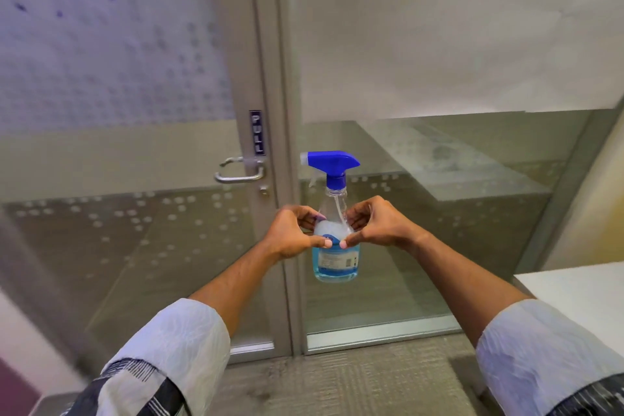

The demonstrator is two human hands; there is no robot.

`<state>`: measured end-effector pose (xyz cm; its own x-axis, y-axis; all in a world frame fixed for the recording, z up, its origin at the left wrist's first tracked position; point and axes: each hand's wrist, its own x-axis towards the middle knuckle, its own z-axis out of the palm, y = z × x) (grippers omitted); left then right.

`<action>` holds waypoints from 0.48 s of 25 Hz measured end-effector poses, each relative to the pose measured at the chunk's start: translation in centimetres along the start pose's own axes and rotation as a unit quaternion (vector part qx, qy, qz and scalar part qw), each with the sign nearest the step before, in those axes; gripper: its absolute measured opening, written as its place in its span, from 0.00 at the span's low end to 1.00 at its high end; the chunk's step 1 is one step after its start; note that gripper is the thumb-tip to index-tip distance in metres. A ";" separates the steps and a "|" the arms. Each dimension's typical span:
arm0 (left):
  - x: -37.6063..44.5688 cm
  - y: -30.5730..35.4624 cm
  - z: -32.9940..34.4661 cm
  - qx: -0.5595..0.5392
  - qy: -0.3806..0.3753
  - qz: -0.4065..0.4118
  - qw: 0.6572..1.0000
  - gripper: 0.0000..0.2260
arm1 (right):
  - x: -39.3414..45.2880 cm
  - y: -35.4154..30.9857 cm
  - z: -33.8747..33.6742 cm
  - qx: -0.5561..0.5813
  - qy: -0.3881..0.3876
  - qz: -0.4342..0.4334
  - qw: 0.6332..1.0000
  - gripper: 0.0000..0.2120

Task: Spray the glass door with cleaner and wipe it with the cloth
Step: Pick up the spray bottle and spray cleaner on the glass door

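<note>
Both hands are raised in front of the person, holding a clear plastic spray bottle [336, 246] with a blue trigger head and pale blue liquid in its lower part. The bottle stands upright in the air, level with the lower half of the glass, its white nozzle pointing left toward the door frame.

The left hand [293, 233] grips the bottle's left side and the right hand [374, 226] grips its right side. The fingers [317, 218] of each hand are curled and clamped against the bottle's shoulder, and the 2 thumbs press on its near face just above the white-and-blue label, their tips almost touching. Both forearms are bare, with light crinkled sleeves [182, 338] pushed up near the elbows.

Behind the bottle is the glass door [135, 152], frosted with a dotted pattern in its upper part and clearer below. Its grey metal frame [270, 78] carries a small dark sign reading PULL [257, 133] and, just below it, a silver lever handle [239, 172] with a keyhole underneath. To the right of the frame is a fixed glass panel [439, 196]. A white tabletop [574, 287] edge shows at the far right, and grey carpet [354, 382] covers the floor.
</note>
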<state>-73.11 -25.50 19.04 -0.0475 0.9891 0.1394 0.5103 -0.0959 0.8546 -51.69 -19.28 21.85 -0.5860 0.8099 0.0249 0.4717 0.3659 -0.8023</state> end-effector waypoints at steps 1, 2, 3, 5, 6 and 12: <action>-1.6 -1.0 -2.2 0.003 0.016 -0.006 1.000 0.19 | 0.7 -1.7 2.1 0.001 -0.012 -0.009 1.000 0.23; -3.1 -1.8 -4.3 0.007 0.033 -0.009 0.999 0.19 | 1.2 -3.2 4.1 0.003 -0.021 -0.017 1.000 0.23; -4.4 -2.6 -6.2 0.012 0.048 -0.012 0.999 0.19 | 1.8 -4.6 6.0 0.007 -0.028 -0.026 0.999 0.23; -7.1 -4.2 -10.1 0.018 0.079 -0.021 0.996 0.20 | 2.8 -7.7 9.7 0.013 -0.041 -0.043 0.998 0.23; -8.5 -5.0 -12.1 0.023 0.094 -0.027 0.995 0.21 | 3.4 -9.3 11.6 0.014 -0.052 -0.053 0.997 0.23; -14.4 -8.2 -22.0 0.053 0.170 -0.049 0.983 0.22 | 7.3 -17.4 19.9 0.020 -0.119 -0.112 0.986 0.18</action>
<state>-95.47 -41.38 21.06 -0.3765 0.8965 0.2334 0.5752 0.0287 0.8175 -77.26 -28.87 24.10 -0.8130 0.5783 0.0676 0.2890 0.5016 -0.8154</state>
